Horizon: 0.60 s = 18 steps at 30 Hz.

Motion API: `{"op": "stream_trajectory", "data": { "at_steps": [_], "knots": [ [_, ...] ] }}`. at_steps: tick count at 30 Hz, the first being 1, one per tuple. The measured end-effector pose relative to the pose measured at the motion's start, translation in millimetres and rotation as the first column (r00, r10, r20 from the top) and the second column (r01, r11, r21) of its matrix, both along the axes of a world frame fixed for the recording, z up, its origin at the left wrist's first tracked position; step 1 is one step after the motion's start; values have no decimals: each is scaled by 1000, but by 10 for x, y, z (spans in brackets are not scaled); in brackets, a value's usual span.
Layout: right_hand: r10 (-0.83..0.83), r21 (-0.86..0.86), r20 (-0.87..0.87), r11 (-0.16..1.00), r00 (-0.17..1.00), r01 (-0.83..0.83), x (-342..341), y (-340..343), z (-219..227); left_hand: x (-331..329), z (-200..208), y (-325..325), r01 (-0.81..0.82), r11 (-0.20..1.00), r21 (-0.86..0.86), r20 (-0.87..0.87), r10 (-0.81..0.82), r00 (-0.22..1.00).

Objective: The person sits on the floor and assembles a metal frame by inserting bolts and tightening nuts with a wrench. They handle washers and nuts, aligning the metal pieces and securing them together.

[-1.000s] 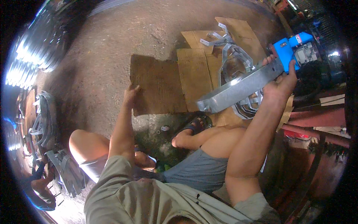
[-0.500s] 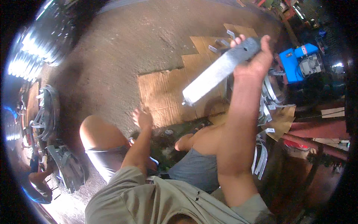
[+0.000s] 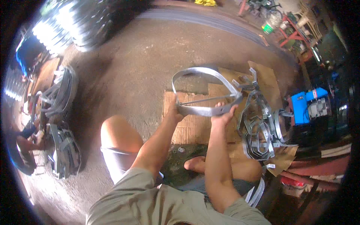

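A looped grey metal band point(image 3: 200, 110), with a thin rod running across its opening, is held above the cardboard in front of me. My left hand point(image 3: 175, 109) is closed round its left end. At the right end, my right hand point(image 3: 224, 117) grips the flat near side close to the corner, fingers behind and thumb at the edge. The band's curved side arches away from me. Under it lies a flattened cardboard sheet point(image 3: 185, 129) on the floor.
More bent metal bands point(image 3: 258, 138) lie heaped on cardboard at the right, near a blue machine point(image 3: 300, 108). At the left are stacked metal bands point(image 3: 62, 93), further metal parts point(image 3: 63, 152) and another person's arm point(image 3: 32, 144). Shiny coils point(image 3: 75, 28) stand at the far left.
The band has come down from the raised right hand and turned, so its loop shows. My left hand, empty before, has taken hold of its left end. The view has shifted.
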State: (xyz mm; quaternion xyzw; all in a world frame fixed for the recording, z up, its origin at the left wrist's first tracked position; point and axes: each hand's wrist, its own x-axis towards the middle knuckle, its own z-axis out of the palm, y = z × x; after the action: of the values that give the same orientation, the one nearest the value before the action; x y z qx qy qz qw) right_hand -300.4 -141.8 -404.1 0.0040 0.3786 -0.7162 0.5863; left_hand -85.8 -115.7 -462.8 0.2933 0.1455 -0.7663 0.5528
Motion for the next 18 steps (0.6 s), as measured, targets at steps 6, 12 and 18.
{"op": "stream_trajectory", "data": {
  "at_steps": [6, 12, 18],
  "knots": [
    [88, 464, -128, 885, 988, -19, -333, 987, -1207, -76, -915, 378, 89, 969, 229, 339, -165, 926],
    [250, 635, -113, 763, 962, -123, 79, 1046, -1120, 410, -1246, 814, 223, 949, 222, 885, -292, 362],
    [678, 758, -644, 629, 353, 173, 52, 1532, -1205, 279, -935, 973, 71, 848, 525, 790, -455, -412]
  ]
}}
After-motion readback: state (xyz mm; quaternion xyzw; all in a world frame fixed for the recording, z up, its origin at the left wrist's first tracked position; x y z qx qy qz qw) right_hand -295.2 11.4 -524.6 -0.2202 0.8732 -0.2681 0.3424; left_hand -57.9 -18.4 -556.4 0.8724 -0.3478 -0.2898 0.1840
